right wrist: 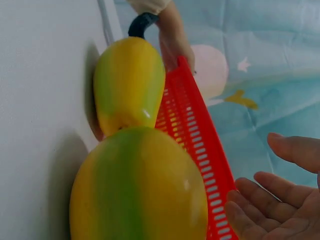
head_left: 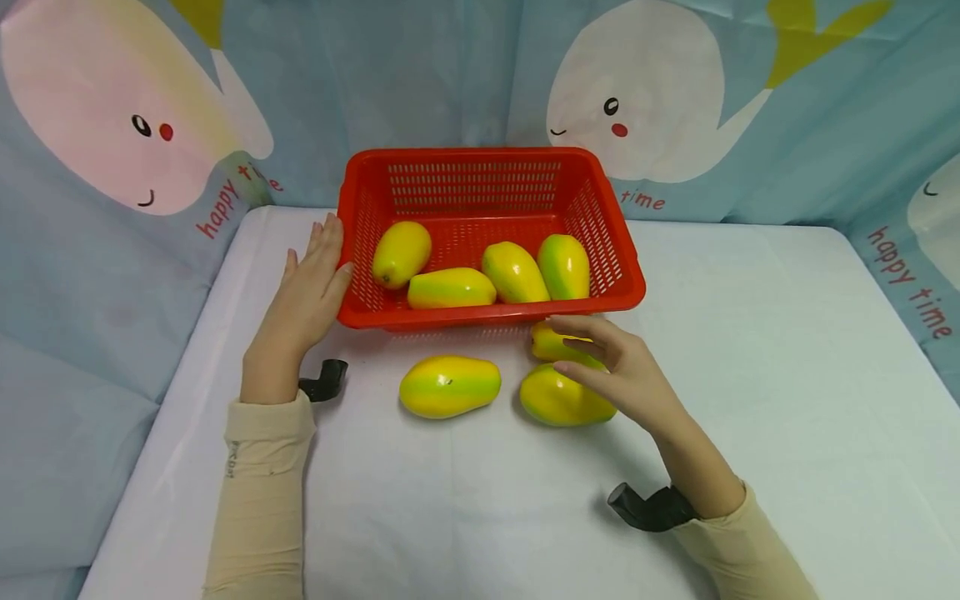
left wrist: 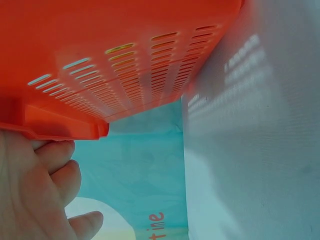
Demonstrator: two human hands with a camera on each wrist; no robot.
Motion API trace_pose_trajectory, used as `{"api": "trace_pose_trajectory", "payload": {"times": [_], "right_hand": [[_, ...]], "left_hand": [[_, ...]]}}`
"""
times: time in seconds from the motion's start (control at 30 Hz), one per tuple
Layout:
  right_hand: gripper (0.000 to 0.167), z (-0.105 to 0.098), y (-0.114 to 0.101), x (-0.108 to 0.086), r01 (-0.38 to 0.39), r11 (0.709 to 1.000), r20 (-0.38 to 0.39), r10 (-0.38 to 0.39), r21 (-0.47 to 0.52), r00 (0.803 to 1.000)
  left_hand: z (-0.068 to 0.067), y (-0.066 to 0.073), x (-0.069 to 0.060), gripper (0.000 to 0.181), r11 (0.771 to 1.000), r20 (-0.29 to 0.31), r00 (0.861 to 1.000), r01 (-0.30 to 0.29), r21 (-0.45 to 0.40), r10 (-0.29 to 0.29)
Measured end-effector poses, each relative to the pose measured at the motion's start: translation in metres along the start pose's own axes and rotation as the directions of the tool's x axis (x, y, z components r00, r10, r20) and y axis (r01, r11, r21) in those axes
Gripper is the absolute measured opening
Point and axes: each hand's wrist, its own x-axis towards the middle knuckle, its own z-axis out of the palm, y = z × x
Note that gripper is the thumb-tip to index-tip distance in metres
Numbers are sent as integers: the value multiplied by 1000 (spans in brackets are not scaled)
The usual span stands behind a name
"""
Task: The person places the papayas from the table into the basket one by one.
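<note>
A red plastic basket (head_left: 480, 317) holds several yellow-green papayas (head_left: 453, 288). My left hand (head_left: 303, 300) rests against the basket's left side, fingers straight; the left wrist view shows its fingers (left wrist: 67, 180) beside the red rim (left wrist: 60, 134). Just in front of the basket, my right hand (head_left: 626, 371) hovers over two papayas, fingers loosely bent and apart, with nothing held. One of these papayas (head_left: 562, 396) lies nearer me; the other (head_left: 551, 343) is partly hidden by the hand and the basket rim. A third loose papaya (head_left: 450, 387) lies to their left.
A white cloth (head_left: 750, 375) covers the table. Behind it hangs a blue curtain (head_left: 435, 75) with whale prints. Black curved pieces (head_left: 648, 508) sit at both wrists.
</note>
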Motion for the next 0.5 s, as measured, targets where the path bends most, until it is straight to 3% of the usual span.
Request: {"api": "trace_pose_trajectory", "payload": {"times": [0.5], "right_hand": [[42,-16,11,-2,9,990,107,7,-142,994]], "left_hand": [[0,0,3,62,1000,11,1000,9,0,-9]]}}
